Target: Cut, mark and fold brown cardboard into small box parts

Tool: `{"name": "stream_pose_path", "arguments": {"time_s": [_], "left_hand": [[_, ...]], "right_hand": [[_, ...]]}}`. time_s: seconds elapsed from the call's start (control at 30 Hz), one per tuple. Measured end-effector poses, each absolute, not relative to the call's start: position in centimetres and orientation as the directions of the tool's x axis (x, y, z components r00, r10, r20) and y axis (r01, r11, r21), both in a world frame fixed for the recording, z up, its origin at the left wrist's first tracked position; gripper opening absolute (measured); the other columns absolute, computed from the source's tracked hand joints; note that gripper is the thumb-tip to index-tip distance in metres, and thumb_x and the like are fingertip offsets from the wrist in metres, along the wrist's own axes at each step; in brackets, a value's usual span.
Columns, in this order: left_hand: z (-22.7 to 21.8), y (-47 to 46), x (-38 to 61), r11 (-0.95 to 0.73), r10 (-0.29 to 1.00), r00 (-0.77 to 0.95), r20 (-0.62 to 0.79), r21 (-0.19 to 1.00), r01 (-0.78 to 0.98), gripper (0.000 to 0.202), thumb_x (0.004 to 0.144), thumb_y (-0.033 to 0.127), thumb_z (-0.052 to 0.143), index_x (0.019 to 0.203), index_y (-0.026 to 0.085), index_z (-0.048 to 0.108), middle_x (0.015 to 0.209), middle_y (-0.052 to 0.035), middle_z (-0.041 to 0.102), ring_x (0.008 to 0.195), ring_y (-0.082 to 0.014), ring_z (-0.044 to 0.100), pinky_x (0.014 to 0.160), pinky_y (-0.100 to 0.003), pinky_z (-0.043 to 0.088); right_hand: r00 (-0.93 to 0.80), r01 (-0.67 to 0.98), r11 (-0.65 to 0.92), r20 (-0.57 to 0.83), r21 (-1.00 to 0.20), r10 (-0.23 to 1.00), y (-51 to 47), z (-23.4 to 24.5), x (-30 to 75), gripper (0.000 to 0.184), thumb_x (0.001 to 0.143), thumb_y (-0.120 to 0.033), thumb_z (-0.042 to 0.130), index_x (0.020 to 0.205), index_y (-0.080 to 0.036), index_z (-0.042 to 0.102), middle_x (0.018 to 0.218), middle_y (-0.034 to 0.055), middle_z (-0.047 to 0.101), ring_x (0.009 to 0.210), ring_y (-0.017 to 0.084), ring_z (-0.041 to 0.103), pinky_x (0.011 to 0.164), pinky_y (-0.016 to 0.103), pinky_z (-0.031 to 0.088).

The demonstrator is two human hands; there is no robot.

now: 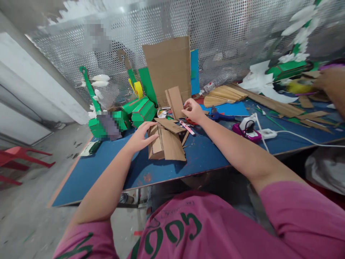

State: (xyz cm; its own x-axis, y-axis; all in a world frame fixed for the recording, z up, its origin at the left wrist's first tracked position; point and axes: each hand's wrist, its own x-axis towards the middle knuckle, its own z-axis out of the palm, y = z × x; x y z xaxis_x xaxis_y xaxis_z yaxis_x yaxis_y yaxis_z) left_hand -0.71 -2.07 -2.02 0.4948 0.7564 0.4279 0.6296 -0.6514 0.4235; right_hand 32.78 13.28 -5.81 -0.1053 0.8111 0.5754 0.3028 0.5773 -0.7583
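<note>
My left hand lies over the left side of a small brown cardboard box, its thumb and fingers curved around the edge. A loose cardboard flap slants down over the box's right part, and another cardboard strip lies across its back. My right hand is closed in a pinch on the lower right edge of a rectangular cardboard piece, which stands tilted behind the box. Just below that hand lies a pink-and-white pen-like tool.
Green cardboard models stand at the left back, before a large upright cardboard sheet. Right of my hands are a blue-handled tool, a purple plug adapter and a white cable. Another person's hand reaches in at right.
</note>
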Motion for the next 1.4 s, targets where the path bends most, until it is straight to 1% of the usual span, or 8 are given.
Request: {"name": "stream_pose_path", "arguments": {"time_s": [0.2,0.37,0.5,0.63,0.8,1.1,1.23,1.4], "left_hand": [[-2.7,-1.9,-0.7,-0.583,0.804,0.372,0.465,0.489,0.649,0.054,0.104,0.051,0.069,0.151,0.025,0.064,0.151,-0.0138,0.067,0.140,-0.0326,0.064,0.119,-0.050,0.051],[-2.7,-2.2,-0.3,-0.576,0.805,0.276,0.525,0.583,0.573,0.050,0.104,0.048,0.068,0.149,0.026,0.066,0.148,-0.0119,0.070,0.134,-0.0308,0.067,0.110,-0.044,0.054],[-2.5,-2.6,0.1,-0.573,0.801,0.256,0.540,0.569,0.590,0.034,0.102,0.048,0.069,0.124,0.023,0.077,0.109,-0.0066,0.077,0.097,-0.0244,0.069,0.085,-0.035,0.053],[-2.8,-2.5,0.1,-0.533,0.829,0.237,0.507,0.587,0.609,0.031,0.102,0.048,0.069,0.107,0.021,0.082,0.080,-0.0015,0.066,0.070,-0.0183,0.053,0.065,-0.031,0.041],[-3.4,-2.1,0.2,-0.489,0.868,0.210,0.450,0.701,0.520,0.037,0.098,0.053,0.075,0.112,0.020,0.083,0.082,-0.0022,0.071,0.069,-0.0185,0.058,0.065,-0.030,0.045],[-3.8,-2.0,0.5,-0.387,0.918,0.207,0.339,0.881,0.272,0.045,0.091,0.057,0.085,0.115,0.018,0.086,0.097,-0.0072,0.082,0.086,-0.0242,0.074,0.082,-0.036,0.059],[-3.6,-2.1,0.7,-0.377,0.923,0.188,0.335,0.884,0.277,0.045,0.091,0.057,0.085,0.115,0.019,0.086,0.098,-0.0063,0.082,0.081,-0.0208,0.071,0.077,-0.032,0.057],[-3.4,-2.1,0.8,-0.343,0.939,0.111,0.324,0.897,0.279,0.040,0.088,0.057,0.086,0.100,0.019,0.084,0.080,-0.0030,0.073,0.068,-0.0173,0.063,0.065,-0.029,0.051]], "right_hand": [[-0.272,-0.073,0.528,0.526,-0.846,0.806,10.2,-4.6,30.4,0.050,0.081,-0.051,0.088,0.114,-0.028,0.058,0.108,0.0052,0.074,0.080,0.023,0.073,0.079,0.045,0.066],[-0.439,-0.142,0.568,0.566,-0.811,0.698,6.4,-3.8,28.0,0.037,0.092,-0.055,0.082,0.107,-0.026,0.063,0.088,0.0015,0.073,0.077,0.022,0.074,0.076,0.039,0.064],[-0.469,-0.215,0.592,0.614,-0.777,0.635,4.5,-4.1,26.5,0.035,0.094,-0.049,0.083,0.108,-0.024,0.064,0.087,0.0005,0.073,0.076,0.018,0.074,0.074,0.034,0.061],[-0.473,-0.191,0.590,0.601,-0.784,0.645,4.1,-4.5,26.1,0.034,0.093,-0.047,0.084,0.108,-0.022,0.068,0.090,0.0019,0.075,0.074,0.016,0.073,0.070,0.030,0.058],[-0.443,-0.152,0.585,0.584,-0.797,0.681,4.6,-4.8,26.2,0.034,0.090,-0.047,0.087,0.104,-0.021,0.070,0.089,0.0028,0.077,0.073,0.015,0.071,0.069,0.030,0.059],[-0.441,-0.193,0.500,0.530,-0.844,0.724,5.0,-5.3,26.0,0.036,0.089,-0.050,0.087,0.101,-0.021,0.069,0.084,0.0013,0.076,0.072,0.017,0.074,0.071,0.031,0.062],[-0.457,-0.184,0.484,0.510,-0.856,0.729,4.6,-4.9,25.8,0.036,0.089,-0.051,0.086,0.098,-0.020,0.070,0.082,0.0017,0.076,0.070,0.017,0.074,0.069,0.031,0.061],[-0.411,-0.060,0.525,0.500,-0.849,0.762,6.1,-3.5,27.4,0.038,0.095,-0.057,0.077,0.089,-0.020,0.072,0.083,0.0050,0.078,0.071,0.017,0.072,0.070,0.031,0.060]]}}
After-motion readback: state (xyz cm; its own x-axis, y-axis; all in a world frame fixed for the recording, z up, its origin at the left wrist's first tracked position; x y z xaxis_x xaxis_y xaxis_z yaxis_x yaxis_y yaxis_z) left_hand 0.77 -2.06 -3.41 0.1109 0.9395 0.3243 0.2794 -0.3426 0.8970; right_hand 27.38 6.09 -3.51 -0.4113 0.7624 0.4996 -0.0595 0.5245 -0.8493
